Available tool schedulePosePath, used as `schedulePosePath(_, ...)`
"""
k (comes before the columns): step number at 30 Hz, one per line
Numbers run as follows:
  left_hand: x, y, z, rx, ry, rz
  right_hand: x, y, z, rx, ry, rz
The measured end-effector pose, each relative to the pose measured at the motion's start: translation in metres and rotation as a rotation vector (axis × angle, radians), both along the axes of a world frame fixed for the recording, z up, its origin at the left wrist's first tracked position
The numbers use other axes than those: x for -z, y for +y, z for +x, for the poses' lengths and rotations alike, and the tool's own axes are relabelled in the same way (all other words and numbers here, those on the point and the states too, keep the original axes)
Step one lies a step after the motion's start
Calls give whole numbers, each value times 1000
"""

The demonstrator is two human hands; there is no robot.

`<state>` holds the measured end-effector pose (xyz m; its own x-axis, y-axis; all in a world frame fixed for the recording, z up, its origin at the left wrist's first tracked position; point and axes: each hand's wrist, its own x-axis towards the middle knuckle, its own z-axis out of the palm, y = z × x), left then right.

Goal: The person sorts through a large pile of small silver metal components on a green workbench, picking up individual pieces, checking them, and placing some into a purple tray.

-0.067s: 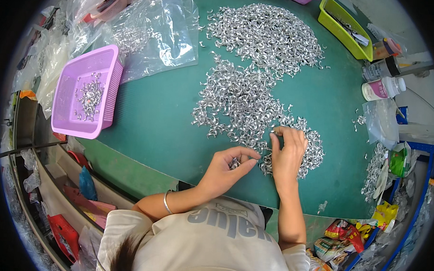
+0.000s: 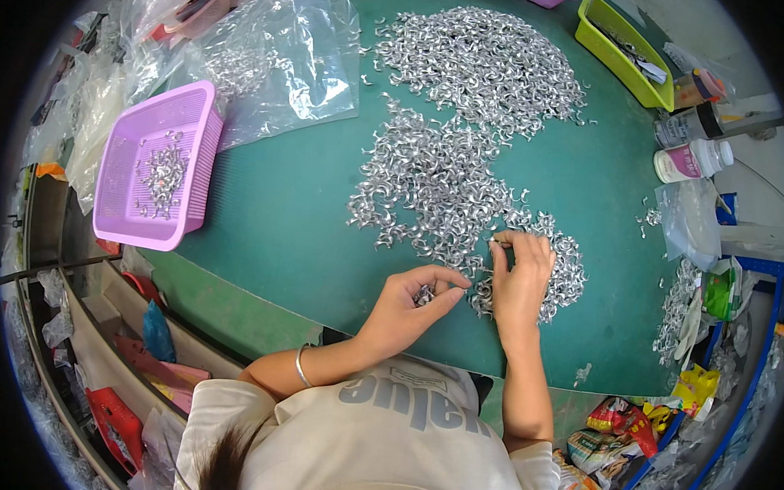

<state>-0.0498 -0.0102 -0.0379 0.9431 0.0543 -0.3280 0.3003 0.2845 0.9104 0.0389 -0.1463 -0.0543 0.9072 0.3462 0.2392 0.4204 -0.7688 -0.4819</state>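
Small curved silvery metal pieces (image 2: 442, 173) lie in heaps on the green tabletop. My left hand (image 2: 416, 302) is curled round several of these pieces, which show in its palm, with thumb and forefinger nearly meeting at the near edge of the middle heap. Over the near right heap (image 2: 566, 273), my right hand (image 2: 521, 271) pinches thumb against forefinger at one silvery piece; that piece is mostly hidden by the fingertips. A larger heap (image 2: 480, 62) spreads at the far side.
On the left stands a purple basket (image 2: 207, 161) with some pieces inside. Behind it lies a clear plastic bag (image 2: 316, 78). A yellow-green tray (image 2: 627, 72) and a white bottle (image 2: 684, 162) line the right side. More pieces (image 2: 676, 311) lie along the right edge.
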Motion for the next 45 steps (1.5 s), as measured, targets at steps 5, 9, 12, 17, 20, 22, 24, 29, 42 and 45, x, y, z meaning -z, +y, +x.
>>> schedulePosePath(5,1,3,0,-50,-38,25,-13,-2,-14,125,595,802)
schedulePosePath(9,0,4,3,-59,-144,38,-26,1,-36,35,1013,1399)
schedulePosePath(12,-14,5,4,-47,39,-38,-26,-1,-41,-43,1053,1486)
schedulePosePath(17,-15,13,4,-10,216,-435,-28,1,-46,-124,975,1473)
schedulePosePath(20,-17,14,5,-30,175,-431,-32,0,-48,-119,885,1349)
schedulePosePath(22,-19,16,6,-30,153,-414,-34,2,-50,-135,829,1350)
schedulePosePath(24,-20,17,7,-12,124,-388,-36,4,-52,-95,792,1318)
schedulePosePath(29,-19,12,6,-52,-55,-202,-43,8,-58,-38,682,1268)
schedulePosePath(42,-26,12,2,-58,-238,-5,-43,7,-64,-7,647,1308)
schedulePosePath(45,-25,14,3,-9,-134,-129,-43,7,-64,-12,651,1322)
